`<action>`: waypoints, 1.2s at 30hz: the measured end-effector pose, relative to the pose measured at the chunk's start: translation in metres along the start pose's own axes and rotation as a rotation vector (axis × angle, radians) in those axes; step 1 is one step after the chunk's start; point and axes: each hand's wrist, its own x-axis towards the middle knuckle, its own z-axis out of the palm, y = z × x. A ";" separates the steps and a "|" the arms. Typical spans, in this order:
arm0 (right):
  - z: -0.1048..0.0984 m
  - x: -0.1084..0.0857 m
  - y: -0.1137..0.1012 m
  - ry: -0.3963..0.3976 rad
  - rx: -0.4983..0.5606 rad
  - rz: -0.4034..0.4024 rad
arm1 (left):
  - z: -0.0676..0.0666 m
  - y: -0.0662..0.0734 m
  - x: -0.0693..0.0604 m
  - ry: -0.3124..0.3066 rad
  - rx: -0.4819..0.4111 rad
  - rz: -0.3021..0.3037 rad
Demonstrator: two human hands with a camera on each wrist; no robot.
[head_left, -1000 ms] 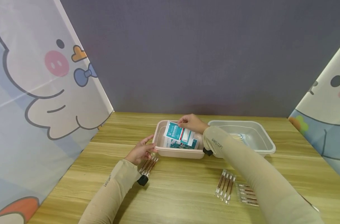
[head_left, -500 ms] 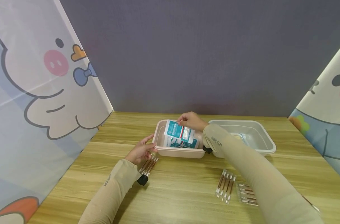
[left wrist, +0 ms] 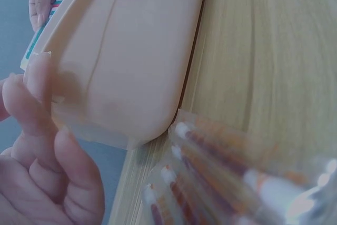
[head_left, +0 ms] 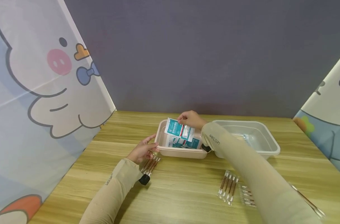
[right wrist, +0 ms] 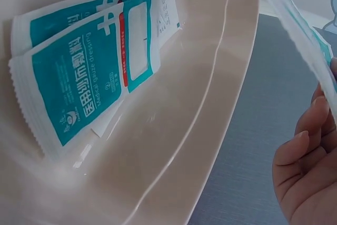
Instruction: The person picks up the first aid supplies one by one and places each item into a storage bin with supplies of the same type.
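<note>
My right hand [head_left: 193, 119] pinches a teal-and-white medical gauze dressing packet [head_left: 174, 128] by its upper edge, above the pale pink plastic basin [head_left: 183, 153]. In the right wrist view the held packet [right wrist: 300, 30] stands edge-on past the basin's rim. Several more gauze dressing packets [right wrist: 79, 77] lie overlapping inside the basin. My left hand [head_left: 142, 151] holds the basin's near left corner, thumb at the rim. Its fingers also show at that corner in the left wrist view, some of them bent.
A grey basin [head_left: 266, 137] with a packet of thin sticks [head_left: 242, 137] stands to the right, partly behind my right sleeve. Brown-stemmed cotton swabs in clear sleeves lie below my left hand [head_left: 151, 165] and at the front right [head_left: 228, 186]. Another swab pack [head_left: 308, 200] lies farther right.
My right hand has risen slightly with the gauze dressing packet. The head view has shifted a little. My left hand stays on the basin's corner.
</note>
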 end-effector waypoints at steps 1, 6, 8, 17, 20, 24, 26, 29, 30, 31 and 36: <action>0.000 0.000 0.000 -0.002 -0.001 0.009 | 0.000 0.000 0.000 -0.001 0.003 0.000; 0.000 0.003 0.002 0.008 -0.018 -0.001 | 0.002 0.003 0.000 0.019 0.011 -0.005; -0.001 0.005 0.002 0.013 -0.028 -0.015 | 0.001 0.003 0.000 0.022 0.012 -0.003; 0.001 0.007 0.006 -0.013 -0.002 0.077 | 0.002 0.003 0.001 0.005 0.013 -0.009; 0.002 0.007 0.008 -0.036 0.049 0.134 | 0.003 0.003 0.001 0.012 0.010 -0.016; 0.001 0.008 0.012 -0.094 0.021 0.116 | 0.003 0.004 0.001 0.017 0.012 -0.016; 0.001 0.009 0.014 -0.121 -0.020 0.095 | 0.004 0.004 0.001 0.020 0.013 -0.018; 0.000 0.009 0.017 -0.151 -0.082 0.059 | 0.004 0.003 0.000 0.024 0.014 -0.022; -0.001 0.009 0.017 -0.158 -0.092 0.052 | 0.004 0.003 0.000 0.026 0.014 -0.022; -0.001 0.009 0.017 -0.163 -0.092 0.053 | 0.004 0.002 0.000 0.029 0.014 -0.023; -0.008 0.002 0.016 -0.168 -0.092 0.042 | 0.004 0.002 0.000 0.035 0.018 -0.024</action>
